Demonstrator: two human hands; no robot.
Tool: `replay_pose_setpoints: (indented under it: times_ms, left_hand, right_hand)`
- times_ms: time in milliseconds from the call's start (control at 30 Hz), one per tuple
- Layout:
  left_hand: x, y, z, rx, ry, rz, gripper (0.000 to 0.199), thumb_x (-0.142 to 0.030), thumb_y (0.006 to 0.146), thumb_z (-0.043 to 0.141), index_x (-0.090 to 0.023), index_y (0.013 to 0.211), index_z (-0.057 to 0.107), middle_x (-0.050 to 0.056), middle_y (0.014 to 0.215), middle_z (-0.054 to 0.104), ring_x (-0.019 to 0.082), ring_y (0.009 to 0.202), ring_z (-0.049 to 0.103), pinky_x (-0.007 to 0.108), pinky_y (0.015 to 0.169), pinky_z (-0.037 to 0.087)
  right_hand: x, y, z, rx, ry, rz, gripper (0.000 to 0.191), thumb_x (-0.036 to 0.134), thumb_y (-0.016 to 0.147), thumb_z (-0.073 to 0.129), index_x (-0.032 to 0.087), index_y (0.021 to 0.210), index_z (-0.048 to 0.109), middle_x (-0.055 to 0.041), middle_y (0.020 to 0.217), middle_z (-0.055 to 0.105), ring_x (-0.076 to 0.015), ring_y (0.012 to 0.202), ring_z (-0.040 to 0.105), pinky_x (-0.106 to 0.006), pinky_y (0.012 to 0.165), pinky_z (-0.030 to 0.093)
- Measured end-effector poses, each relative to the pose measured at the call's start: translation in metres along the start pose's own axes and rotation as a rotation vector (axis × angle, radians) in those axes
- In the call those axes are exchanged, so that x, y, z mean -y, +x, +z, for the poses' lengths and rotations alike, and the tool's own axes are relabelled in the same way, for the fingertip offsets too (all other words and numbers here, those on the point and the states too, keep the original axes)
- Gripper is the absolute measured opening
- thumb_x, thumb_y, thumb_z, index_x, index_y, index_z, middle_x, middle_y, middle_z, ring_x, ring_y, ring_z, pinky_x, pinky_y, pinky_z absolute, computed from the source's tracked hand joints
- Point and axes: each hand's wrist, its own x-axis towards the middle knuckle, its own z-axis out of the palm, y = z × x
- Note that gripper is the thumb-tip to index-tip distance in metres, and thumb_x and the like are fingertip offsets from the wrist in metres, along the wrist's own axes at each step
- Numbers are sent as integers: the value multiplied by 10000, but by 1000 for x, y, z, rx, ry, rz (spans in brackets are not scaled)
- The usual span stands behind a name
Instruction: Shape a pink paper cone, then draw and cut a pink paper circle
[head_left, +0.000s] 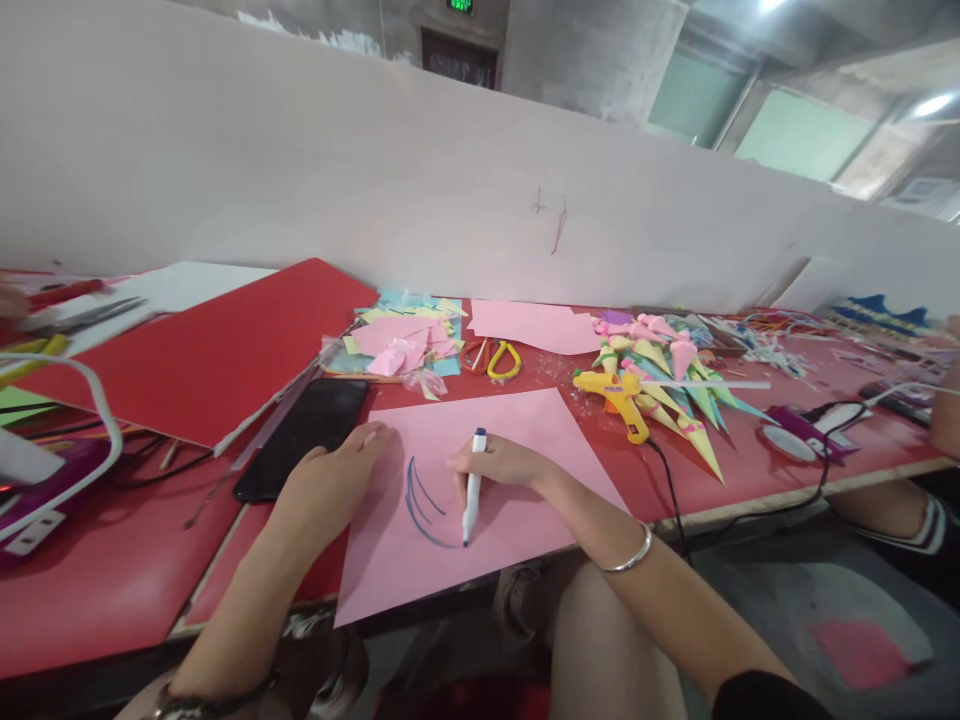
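A smooth, four-cornered pink paper sheet (525, 515) lies on the glossy red bench (97, 600), bearing curved dark strokes (421, 528). The right hand (491, 462) pinches a slim white marker (472, 495), tip down on the paper, forearm slanting inward; the left hand (341, 470), loosely open, rests palm-down across the sheet's left edge.

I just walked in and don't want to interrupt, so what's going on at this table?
Someone is drawing on a pink sheet. Their right hand holds a white marker, its tip down at the end of the longest of a few dark curved strokes. Their left hand rests at the sheet's left edge, near a flat black device. Farther back, to the right, a yellow glue gun lies by a pile of paper cones.
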Motion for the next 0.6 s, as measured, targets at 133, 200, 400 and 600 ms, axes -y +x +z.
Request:
replay_pose_setpoints:
  times_ms: [133,200,400,600]
  left_hand:
    - [1,0,0,32,-42,-6,497,-23,796,278,-177,1223,481,101,1322,480,229,815,646,363,642,459]
    - [2,1,-1,39,-70,-3,492,-20,790,286,-172,1210,493,104,1325,476,232,826,645,364,636,458]
    - [4,1,3,19,-132,-3,470,-50,804,306,-177,1217,492,107,1326,475,242,924,623,369,661,455]
    - [7,1,7,44,-110,-37,457,-96,840,279,-152,1254,465,92,1351,448,240,949,617,368,722,455]
  right_hand:
    - [2,0,-2,-109,34,-125,370,390,828,466,124,657,658,-1,585,571,-77,531,474,-199,542,378]
    - [2,0,-1,-137,27,-194,275,356,807,514,139,758,676,-3,672,600,-81,596,496,-200,593,394]
    - [-2,2,4,-130,29,-134,287,277,820,476,119,686,676,-6,603,583,-77,560,491,-196,562,393]
    - [-10,11,13,-445,-59,-209,199,300,781,555,164,854,681,-15,777,617,-80,614,503,-180,521,381]
